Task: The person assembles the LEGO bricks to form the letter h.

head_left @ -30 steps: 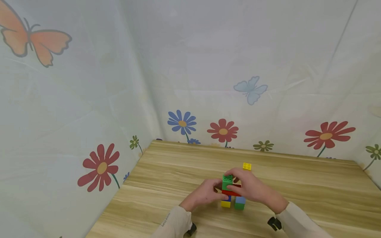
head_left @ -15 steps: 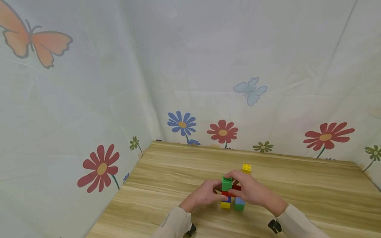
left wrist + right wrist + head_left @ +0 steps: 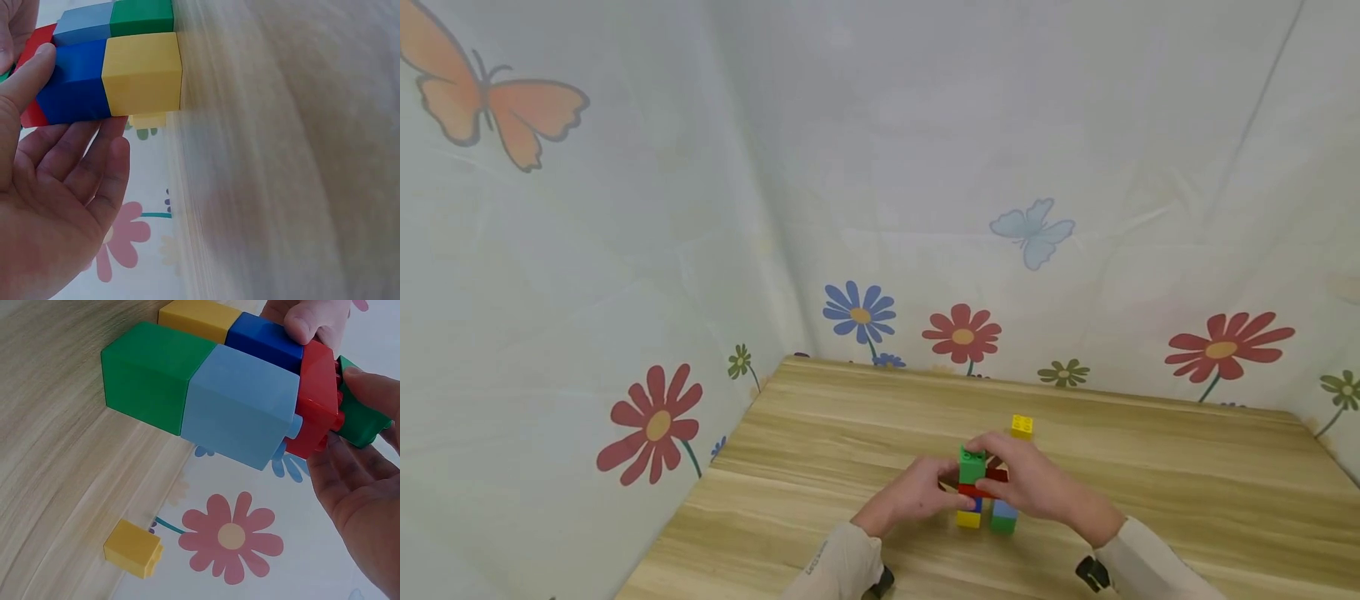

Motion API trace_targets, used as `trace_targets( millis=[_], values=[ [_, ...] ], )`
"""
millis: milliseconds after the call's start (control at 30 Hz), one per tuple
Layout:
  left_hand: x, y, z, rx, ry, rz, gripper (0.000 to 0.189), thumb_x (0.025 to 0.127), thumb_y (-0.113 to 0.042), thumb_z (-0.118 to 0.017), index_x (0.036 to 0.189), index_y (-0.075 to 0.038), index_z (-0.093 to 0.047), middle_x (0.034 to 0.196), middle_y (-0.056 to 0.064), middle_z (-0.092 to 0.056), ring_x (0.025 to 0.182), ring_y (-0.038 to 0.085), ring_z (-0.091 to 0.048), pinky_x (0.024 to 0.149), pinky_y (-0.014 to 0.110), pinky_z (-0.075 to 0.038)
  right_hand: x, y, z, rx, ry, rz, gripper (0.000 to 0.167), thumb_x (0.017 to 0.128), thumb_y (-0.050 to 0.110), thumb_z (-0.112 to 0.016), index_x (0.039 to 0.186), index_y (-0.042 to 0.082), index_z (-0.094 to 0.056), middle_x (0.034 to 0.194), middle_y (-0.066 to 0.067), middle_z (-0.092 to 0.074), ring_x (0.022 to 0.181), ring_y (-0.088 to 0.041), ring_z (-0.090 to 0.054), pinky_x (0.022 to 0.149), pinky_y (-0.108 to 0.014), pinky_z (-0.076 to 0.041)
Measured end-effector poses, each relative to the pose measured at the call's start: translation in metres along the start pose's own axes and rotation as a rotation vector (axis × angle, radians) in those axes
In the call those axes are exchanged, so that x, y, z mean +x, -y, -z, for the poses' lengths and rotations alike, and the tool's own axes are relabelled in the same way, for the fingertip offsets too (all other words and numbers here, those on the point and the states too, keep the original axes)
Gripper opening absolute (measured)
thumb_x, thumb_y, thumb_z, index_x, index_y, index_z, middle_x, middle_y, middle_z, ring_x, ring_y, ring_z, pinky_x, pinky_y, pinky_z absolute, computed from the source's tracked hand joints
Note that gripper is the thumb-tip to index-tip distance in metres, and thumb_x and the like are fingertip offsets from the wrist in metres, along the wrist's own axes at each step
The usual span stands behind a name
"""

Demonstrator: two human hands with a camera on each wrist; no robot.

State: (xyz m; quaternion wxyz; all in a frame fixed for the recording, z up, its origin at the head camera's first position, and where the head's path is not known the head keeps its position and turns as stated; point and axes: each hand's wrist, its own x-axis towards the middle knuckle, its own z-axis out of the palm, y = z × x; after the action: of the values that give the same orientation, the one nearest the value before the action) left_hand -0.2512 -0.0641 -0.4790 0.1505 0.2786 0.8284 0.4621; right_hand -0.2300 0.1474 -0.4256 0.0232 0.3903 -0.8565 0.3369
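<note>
A small toy-brick arch stands on the table. Its left leg is a blue brick (image 3: 76,81) over a yellow brick (image 3: 144,74); the right leg is a light blue brick (image 3: 240,403) over a green base brick (image 3: 156,378). Across both legs lies a red brick (image 3: 317,394) with studs up. My right hand (image 3: 1033,475) pinches another green brick (image 3: 972,467) at the red brick's left end, thumb in front and fingers behind. My left hand (image 3: 917,490) grips the left leg, thumb on the blue brick close to the red one, fingers behind it.
A loose yellow brick (image 3: 1022,427) sits on the wooden table (image 3: 820,433) behind the right hand. A flower-printed cloth (image 3: 895,183) hangs along the table's back and left edges.
Both hands keep their places on the bricks. The green brick and the right hand's fingers have shifted only slightly, and the head view has tilted a little.
</note>
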Motion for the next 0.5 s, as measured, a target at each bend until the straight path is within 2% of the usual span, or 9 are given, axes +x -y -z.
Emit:
trace_targets(
  millis=[267, 500],
  values=[
    [0.0004, 0.0012, -0.0002, 0.023, -0.002, -0.03, 0.025, 0.085, -0.032, -0.071, 0.108, -0.022, -0.067, 0.097, -0.016, -0.064, 0.09, 0.001, -0.058, 0.082, 0.023, -0.046, 0.0002, 0.0009, -0.0011, -0.075, -0.017, 0.038, 0.041, 0.081, 0.009, -0.075, 0.116, 0.015, -0.055, 0.111, 0.006, -0.058, 0.09, -0.008, -0.057, 0.079, -0.023, -0.051],
    [0.0016, 0.0032, -0.002, 0.012, 0.006, -0.019, 0.023, 0.085, -0.032, -0.071, 0.106, -0.022, -0.067, 0.096, -0.015, -0.065, 0.088, 0.003, -0.059, 0.081, 0.023, -0.046, 0.0004, 0.0008, 0.0006, -0.039, 0.008, -0.002, 0.039, 0.081, 0.008, -0.074, 0.116, 0.015, -0.056, 0.111, 0.005, -0.058, 0.088, -0.009, -0.058, 0.077, -0.02, -0.049]
  ],
)
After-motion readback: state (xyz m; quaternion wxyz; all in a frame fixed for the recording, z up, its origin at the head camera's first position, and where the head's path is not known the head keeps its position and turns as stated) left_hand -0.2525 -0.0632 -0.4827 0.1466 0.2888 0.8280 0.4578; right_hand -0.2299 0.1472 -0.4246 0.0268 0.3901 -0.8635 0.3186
